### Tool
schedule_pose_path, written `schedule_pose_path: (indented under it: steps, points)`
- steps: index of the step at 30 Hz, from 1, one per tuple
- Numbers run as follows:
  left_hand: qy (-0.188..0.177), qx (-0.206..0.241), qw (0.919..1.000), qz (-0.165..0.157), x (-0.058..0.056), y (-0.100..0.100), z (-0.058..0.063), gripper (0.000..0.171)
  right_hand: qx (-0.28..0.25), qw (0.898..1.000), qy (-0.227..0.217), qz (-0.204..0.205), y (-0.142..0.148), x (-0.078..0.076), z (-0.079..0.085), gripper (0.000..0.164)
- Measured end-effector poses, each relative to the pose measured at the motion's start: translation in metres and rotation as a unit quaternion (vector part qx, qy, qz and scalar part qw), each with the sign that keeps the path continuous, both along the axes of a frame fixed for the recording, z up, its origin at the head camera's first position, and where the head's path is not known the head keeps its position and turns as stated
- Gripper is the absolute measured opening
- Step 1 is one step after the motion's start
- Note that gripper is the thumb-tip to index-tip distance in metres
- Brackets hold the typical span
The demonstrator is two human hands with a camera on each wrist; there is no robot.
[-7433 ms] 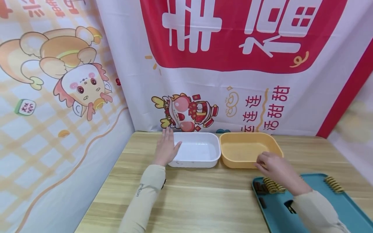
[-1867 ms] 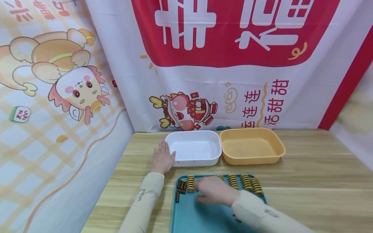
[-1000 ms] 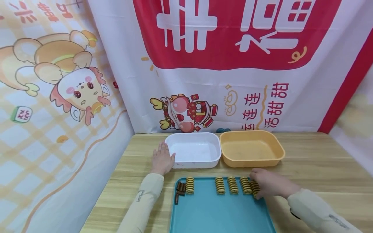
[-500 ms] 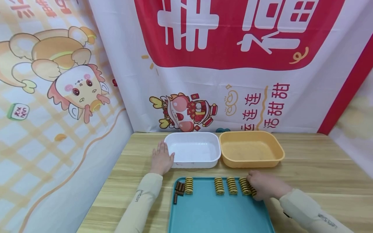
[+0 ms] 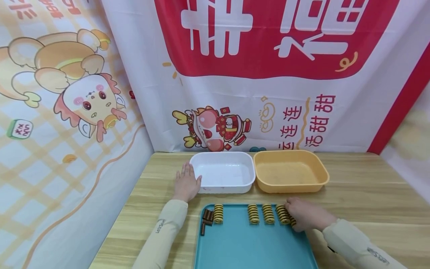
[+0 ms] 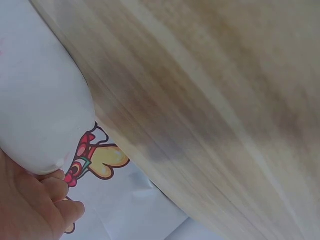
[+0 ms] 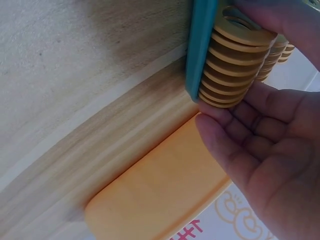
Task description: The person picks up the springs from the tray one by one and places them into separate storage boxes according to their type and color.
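At the right edge of the teal tray [image 5: 255, 246], my right hand [image 5: 307, 215] pinches a yellow coil spring by its two ends. In the right wrist view that spring [image 7: 232, 65] lies against the tray wall, between the fingers and thumb. Most of it is hidden by the hand in the head view. Several more yellow springs [image 5: 268, 214] stand in a row along the tray's far side, one of them [image 5: 218, 214] apart at the left. Small dark brown springs [image 5: 207, 216] lie in the far left corner. My left hand [image 5: 186, 183] rests with straight fingers on the white bin's [image 5: 223, 189] left side.
A yellow-orange bin [image 5: 292, 188] stands right beside the white one, both just beyond the tray. Behind them hangs a printed cloth [image 5: 147, 93], and another patterned cloth [image 5: 77, 149] walls off the left. Wooden tabletop [image 5: 366, 201] shows right of the tray.
The tray now sits further left, in front of the bins. My right hand has gone from mid-tray to the rightmost yellow spring and stayed there. The left hand has slid slightly nearer along the bin.
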State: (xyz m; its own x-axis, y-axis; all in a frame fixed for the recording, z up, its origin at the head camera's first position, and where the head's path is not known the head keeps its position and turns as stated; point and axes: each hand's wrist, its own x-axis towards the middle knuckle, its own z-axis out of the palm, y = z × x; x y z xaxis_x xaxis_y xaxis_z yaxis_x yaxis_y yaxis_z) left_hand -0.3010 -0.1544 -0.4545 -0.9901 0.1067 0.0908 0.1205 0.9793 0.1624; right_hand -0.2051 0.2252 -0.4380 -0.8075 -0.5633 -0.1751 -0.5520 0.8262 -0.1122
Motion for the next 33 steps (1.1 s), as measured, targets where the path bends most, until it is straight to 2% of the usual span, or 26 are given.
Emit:
schedule_pose_path:
  steps: [10,17,23,28,33]
  points:
    - [0.001,-0.016,0.9999,-0.006,-0.002,0.001,-0.003,0.068,0.006,1.000,-0.012,-0.003,0.004,0.000,0.002,0.033]
    - [0.003,-0.008,1.0000,-0.002,-0.003,0.001,-0.003,0.068,-0.025,0.999,-0.016,0.032,0.010,-0.003,0.005,0.031]
    - [0.000,-0.006,1.0000,0.002,-0.003,0.000,-0.003,0.068,-0.065,0.995,0.023,0.078,0.014,-0.008,0.019,0.040]
    - [-0.005,-0.003,1.0000,0.002,-0.001,-0.001,-0.001,0.068,-0.104,0.992,-0.003,0.072,0.009,-0.012,0.039,0.042]
    - [-0.006,-0.012,0.9999,0.006,-0.001,-0.001,-0.001,0.068,-0.135,0.987,-0.003,0.082,0.003,-0.021,0.050,0.044]
